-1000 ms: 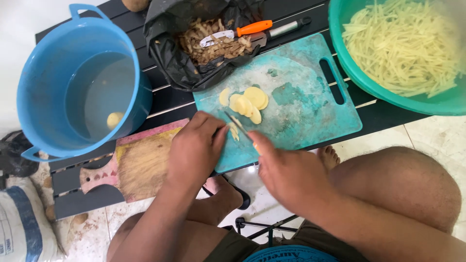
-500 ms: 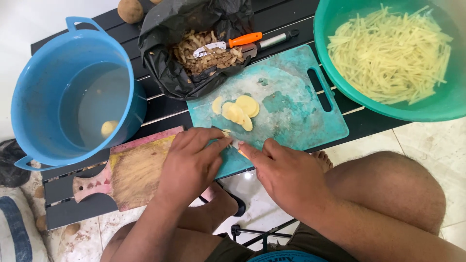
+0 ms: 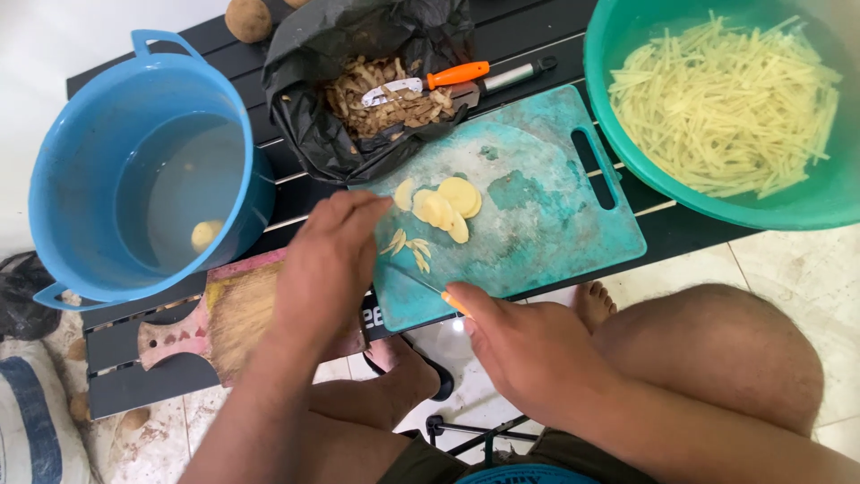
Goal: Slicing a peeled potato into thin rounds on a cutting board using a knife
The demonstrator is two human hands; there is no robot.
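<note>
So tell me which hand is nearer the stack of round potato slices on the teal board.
Left. The left hand reaches over the teal cutting board, fingertips just left of the potato slices. The right hand holds a knife at the board's near edge, farther away.

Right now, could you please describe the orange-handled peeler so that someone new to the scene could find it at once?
Start at the teal cutting board in the middle of the dark table. Just beyond its far edge sits a black plastic bag filled with brown potato peels. The peeler lies on those peels; its bright orange handle sets it apart from the dark, metal-tipped tool beside it.
</note>
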